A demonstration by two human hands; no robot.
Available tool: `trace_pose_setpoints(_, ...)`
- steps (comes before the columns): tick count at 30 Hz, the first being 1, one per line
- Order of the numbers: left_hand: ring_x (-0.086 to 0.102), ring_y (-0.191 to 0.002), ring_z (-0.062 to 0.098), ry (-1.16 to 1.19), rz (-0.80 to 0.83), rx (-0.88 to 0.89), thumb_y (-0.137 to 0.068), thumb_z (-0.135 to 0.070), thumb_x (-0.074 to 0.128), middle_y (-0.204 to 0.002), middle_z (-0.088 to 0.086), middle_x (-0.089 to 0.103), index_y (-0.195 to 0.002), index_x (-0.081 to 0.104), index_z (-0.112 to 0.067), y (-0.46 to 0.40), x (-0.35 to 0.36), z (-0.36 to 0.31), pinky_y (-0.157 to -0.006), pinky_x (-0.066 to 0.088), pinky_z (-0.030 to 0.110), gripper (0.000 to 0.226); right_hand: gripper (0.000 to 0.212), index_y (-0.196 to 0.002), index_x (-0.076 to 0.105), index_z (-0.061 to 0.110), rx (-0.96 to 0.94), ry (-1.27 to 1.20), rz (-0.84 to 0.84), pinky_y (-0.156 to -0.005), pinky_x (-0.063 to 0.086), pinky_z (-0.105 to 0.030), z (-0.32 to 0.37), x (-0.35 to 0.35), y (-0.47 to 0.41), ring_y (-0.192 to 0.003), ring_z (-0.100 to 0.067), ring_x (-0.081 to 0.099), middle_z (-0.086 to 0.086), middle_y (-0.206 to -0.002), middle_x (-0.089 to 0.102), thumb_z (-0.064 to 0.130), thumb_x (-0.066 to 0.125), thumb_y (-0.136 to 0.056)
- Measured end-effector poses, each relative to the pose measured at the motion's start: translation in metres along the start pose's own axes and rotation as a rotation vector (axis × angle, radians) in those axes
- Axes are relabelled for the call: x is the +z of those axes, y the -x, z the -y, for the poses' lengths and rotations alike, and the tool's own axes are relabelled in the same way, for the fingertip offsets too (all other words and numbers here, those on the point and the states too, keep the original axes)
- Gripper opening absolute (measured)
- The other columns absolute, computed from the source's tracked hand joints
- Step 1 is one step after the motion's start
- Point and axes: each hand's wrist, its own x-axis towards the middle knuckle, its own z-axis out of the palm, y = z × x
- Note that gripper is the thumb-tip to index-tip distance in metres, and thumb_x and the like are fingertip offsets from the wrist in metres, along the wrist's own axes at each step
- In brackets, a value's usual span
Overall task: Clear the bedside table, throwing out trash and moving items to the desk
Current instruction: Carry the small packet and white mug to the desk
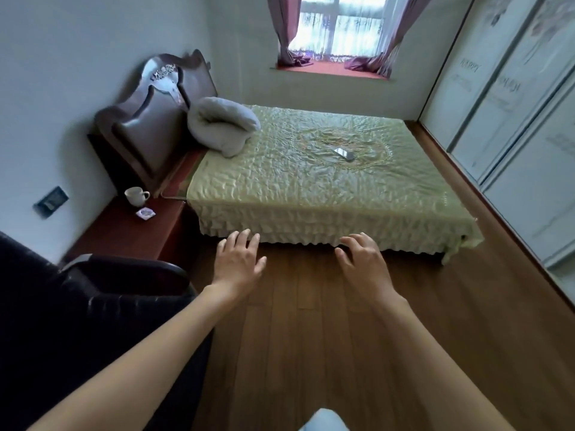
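Reaching out over the wooden floor point(311, 321), we hold both arms forward toward the near side of the bed point(311, 181). Our left hand point(239, 262) is spread wide, palm down, fingers fanned, and grips nothing. Our right hand point(364, 262) is likewise wide and empty, its fingers slightly curled, level with the frilled edge of the bed.

Left of the bed, against the wall, stands the red-brown bedside table point(130, 231). On it, near the corner by the bed's dark headboard point(149, 126), sits a white cup point(136, 195), upright, handle toward the bed. Just beside the cup, apart from it, lies a small flat wrapper point(145, 213).

On the bed rest a rolled grey quilt point(222, 129) at the headboard end and a flat silvery object point(343, 153) near the middle. A black chair point(77, 306) stands by the table, farther from the bed.
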Motion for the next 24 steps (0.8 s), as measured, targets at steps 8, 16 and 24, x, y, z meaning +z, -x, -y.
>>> trace_pose_setpoints(8,0.032,-0.134,0.029,0.009,-0.079,-0.096,-0.09,-0.04,0.05,-0.145,0.012,0.04,-0.139,0.041,-0.012,-0.13,0.023,-0.001,-0.109,0.027,0.044,0.057,0.039,-0.129,0.055,0.01,-0.074,0.018,0.085,-0.116,0.025,-0.036,-0.044,0.025,-0.14,-0.14,-0.023,0.03,-0.006,-0.136,0.052,0.031,0.048,-0.098)
trace_pose_setpoints(16,0.045,-0.126,0.035,-0.018,-0.137,-0.287,-0.085,-0.034,0.061,-0.134,0.017,0.052,-0.129,0.053,-0.007,-0.225,0.039,0.001,-0.1,0.037,0.049,0.052,0.038,-0.13,0.055,0.007,-0.319,0.031,0.24,-0.114,0.029,-0.034,-0.059,0.054,-0.287,-0.133,-0.024,0.038,-0.008,-0.131,0.056,0.027,0.049,-0.098)
trace_pose_setpoints(24,0.052,-0.117,0.038,-0.031,-0.085,-0.535,-0.08,-0.029,0.069,-0.125,0.019,0.058,-0.123,0.058,-0.005,-0.246,0.065,0.044,-0.093,0.044,0.051,0.05,0.037,-0.128,0.056,0.007,-0.523,-0.013,0.415,-0.107,0.032,-0.034,-0.018,0.127,-0.38,-0.132,-0.025,0.039,-0.007,-0.13,0.056,0.027,0.047,-0.098)
